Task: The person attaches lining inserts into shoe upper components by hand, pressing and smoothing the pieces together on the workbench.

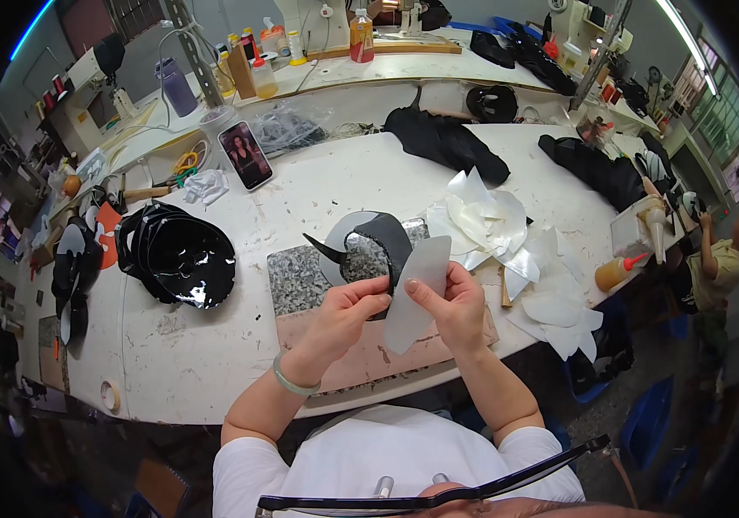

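Observation:
In front of me a grey and black curved piece, which looks like a shoe upper, stands over a speckled stone slab. A thin black strap sticks out of it to the left. My left hand is closed, thumb and forefinger pinched at the near edge of this upper. My right hand grips a translucent white leaf-shaped sheet between thumb and fingers, held upright against the upper's right side. The sheet partly hides the upper's near edge. Just right of the slab lies a loose heap of similar white sheets.
Nested glossy black pieces sit at the left, with a phone propped behind. Black pieces lie at the far side. A yellow glue bottle stands right, a tape roll near left. Another person is at far right.

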Tool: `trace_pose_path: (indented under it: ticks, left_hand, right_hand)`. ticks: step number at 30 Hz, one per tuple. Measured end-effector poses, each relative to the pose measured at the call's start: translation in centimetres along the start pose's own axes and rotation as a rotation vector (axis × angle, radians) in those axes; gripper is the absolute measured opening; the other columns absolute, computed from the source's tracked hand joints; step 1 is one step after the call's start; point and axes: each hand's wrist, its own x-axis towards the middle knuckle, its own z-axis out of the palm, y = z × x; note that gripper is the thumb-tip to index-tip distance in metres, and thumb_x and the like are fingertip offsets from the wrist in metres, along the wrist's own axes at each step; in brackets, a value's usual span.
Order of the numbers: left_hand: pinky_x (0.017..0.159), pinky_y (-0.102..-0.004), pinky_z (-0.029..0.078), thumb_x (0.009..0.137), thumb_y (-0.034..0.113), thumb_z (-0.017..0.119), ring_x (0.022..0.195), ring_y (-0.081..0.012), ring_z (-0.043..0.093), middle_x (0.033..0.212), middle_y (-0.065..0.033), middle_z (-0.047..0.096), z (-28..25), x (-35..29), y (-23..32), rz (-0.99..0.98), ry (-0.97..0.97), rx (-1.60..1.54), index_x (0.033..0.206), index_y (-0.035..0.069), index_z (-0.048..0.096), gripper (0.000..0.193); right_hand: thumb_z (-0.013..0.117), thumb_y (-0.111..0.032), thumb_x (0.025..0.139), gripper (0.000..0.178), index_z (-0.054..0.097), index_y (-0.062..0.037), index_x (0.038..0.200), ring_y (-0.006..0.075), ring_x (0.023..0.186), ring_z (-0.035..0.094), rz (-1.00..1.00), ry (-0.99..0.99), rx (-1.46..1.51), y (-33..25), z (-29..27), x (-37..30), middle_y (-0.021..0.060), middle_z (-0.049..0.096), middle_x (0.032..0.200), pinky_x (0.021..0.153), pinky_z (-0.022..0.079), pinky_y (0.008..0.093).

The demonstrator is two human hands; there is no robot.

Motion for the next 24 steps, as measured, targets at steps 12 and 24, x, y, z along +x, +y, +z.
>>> trace_pose_path:
  ticks: [12,24]
  left_hand:
    - [0.073,-0.0188,0.049,0.088,0.007,0.066,0.085,-0.0061,0.06,0.098,-0.0054,0.067,-0.2,-2.1,-1.7,0.141,0.044,0.058,0.112,-0.005,0.063,0.027]
    - [0.078,-0.0236,0.05,0.082,-0.002,0.067,0.085,-0.0116,0.063,0.095,-0.0082,0.068,-2.3,-5.1,-3.5,0.044,0.116,-0.007,0.101,-0.004,0.066,0.02]
  right_hand:
    - [0.072,-0.013,0.083,0.022,0.064,-0.0005,0.099,0.0084,0.074,0.061,-0.009,-0.158,-0.178,1.2,-1.0,-0.4,0.0046,0.066,0.086,0.065,0.049,0.0218]
    - [0.072,-0.006,0.081,0.025,0.063,0.0014,0.103,0.0107,0.085,0.064,0.357,-0.374,0.024,2.7,-0.2,-0.2,0.0078,0.067,0.097,0.074,0.052,0.0239]
